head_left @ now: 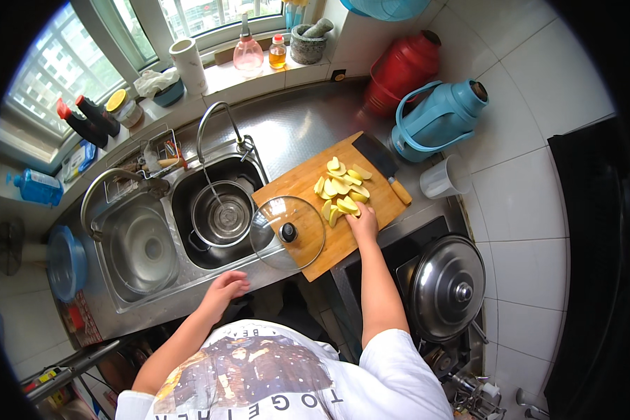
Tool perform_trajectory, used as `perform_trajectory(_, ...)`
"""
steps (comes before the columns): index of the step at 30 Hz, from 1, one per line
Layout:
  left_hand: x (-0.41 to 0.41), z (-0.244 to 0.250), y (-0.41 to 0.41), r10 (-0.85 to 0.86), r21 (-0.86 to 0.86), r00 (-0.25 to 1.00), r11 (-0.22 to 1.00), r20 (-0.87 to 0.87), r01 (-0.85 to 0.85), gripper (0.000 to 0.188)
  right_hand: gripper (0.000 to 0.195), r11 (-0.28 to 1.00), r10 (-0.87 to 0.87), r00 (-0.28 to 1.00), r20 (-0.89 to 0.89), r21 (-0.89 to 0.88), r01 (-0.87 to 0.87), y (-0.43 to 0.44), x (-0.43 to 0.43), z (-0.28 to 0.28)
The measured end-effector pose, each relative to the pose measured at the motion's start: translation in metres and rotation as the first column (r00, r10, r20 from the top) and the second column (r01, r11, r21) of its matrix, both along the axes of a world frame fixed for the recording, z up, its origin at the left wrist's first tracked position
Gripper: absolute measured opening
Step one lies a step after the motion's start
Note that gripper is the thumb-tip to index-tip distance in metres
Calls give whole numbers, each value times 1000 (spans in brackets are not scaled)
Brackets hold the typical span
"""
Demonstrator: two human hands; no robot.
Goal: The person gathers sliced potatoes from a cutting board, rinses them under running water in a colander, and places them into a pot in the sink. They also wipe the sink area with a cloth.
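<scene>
My right hand (363,220) is at the pile of pale yellow slices (341,185), which look like potato, on a wooden cutting board (315,266); its fingertips touch the nearest slices, and whether they grip any is hidden. My left hand (231,286) hangs before the sink's front edge, fingers apart, holding nothing. A glass lid with a black knob (289,232) lies over the board's left end. Water runs from the faucet (202,126) into a steel pot (224,214) in the right sink basin. A cleaver (378,157) with a wooden handle lies along the board's far right edge.
A lidded wok (446,289) stands on the stove at right. Blue (436,121) and red (399,79) thermos flasks and a clear plastic cup (443,177) are by the wall. The left basin (142,252) holds a bowl-like vessel. Bottles and a mortar (307,46) line the sill.
</scene>
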State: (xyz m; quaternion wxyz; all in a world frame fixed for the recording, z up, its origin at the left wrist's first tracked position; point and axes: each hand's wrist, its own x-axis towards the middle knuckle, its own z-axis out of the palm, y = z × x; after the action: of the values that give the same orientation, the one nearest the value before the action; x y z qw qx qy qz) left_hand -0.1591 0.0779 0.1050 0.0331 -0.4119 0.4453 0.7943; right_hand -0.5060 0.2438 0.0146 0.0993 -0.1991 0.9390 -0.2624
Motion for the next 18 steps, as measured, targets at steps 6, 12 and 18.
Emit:
perform_trajectory(6, -107, 10, 19, -205, 117, 965, 967, -163, 226, 22, 39, 918, -243, 953, 183, -274, 286, 26, -11, -46)
perform_trajectory(12, -193, -1, 47, -121, 301, 970, 936, -209, 182, 52, 44, 650, -257, 889, 379, -613, 449, 15, 13, -20)
perform_trajectory(18, -241, -28, 62, 342, 674, 904, 733, -257, -86, 48, 37, 842, -128, 990, 61, -521, 141, -28, 83, 66)
